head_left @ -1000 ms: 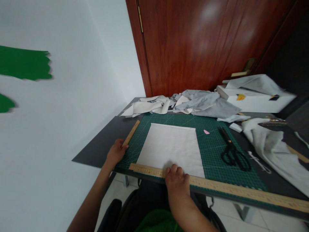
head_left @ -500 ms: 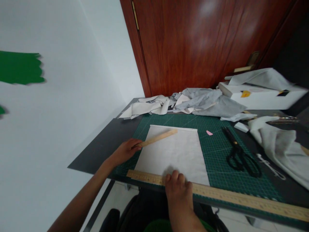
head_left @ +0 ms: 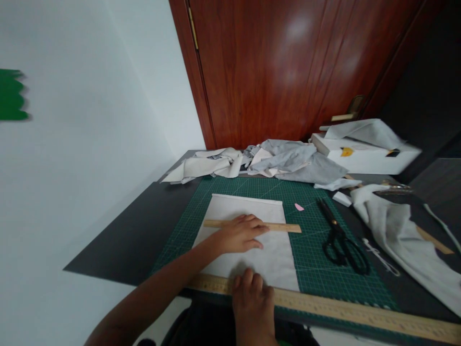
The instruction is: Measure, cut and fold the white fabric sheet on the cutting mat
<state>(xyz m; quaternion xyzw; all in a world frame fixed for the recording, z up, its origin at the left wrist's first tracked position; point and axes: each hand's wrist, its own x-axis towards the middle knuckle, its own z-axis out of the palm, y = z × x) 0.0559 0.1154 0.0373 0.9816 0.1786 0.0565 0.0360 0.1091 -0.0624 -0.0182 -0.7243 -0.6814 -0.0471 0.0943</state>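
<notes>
A white rectangle of fabric (head_left: pixel 245 211) lies flat on a green cutting mat (head_left: pixel 313 254). Across its middle rests a short wooden ruler (head_left: pixel 284 228), and my left hand (head_left: pixel 240 234) lies flat on that ruler, pressing it onto the fabric. A long wooden ruler (head_left: pixel 342 312) runs along the mat's near edge. My right hand (head_left: pixel 253 300) rests on this long ruler at the fabric's bottom edge, fingers curled over it.
Black scissors (head_left: pixel 340 240) lie on the mat to the right, with a small pink chalk piece (head_left: pixel 298 207) nearby. Grey and white cloth scraps (head_left: pixel 284 161) pile at the back. A white box (head_left: pixel 363 156) and grey fabric (head_left: pixel 403 235) sit at right. A wooden door stands behind.
My left hand carried the short ruler from the mat's left edge onto the fabric and laid it crosswise. My right hand stayed on the long ruler.
</notes>
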